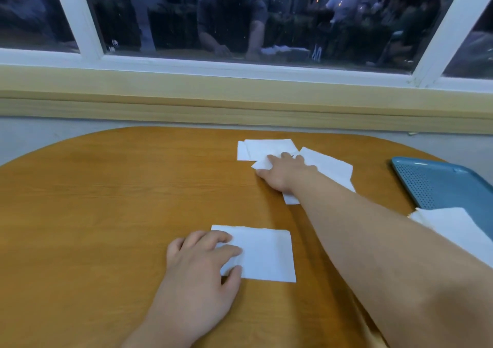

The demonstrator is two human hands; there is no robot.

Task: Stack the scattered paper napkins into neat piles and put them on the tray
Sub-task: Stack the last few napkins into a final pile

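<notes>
A folded white napkin [266, 257] lies near the front of the round wooden table [106, 200]. My left hand [202, 265] rests flat on its left edge, fingers spread. Farther back, my right hand [282, 172] lies across several loose overlapping napkins [330, 167], fingers on the top sheet; whether it pinches one I cannot tell. Two more napkins [256, 148] lie just behind it. A blue perforated tray [437, 182] sits at the right edge, with a white napkin pile [453, 227] at its near end, partly hidden by my right forearm.
A wooden sill and a white-framed window [240, 64] run along the far side of the table. The glass reflects a person leaning over a table. The table's left half shows bare wood.
</notes>
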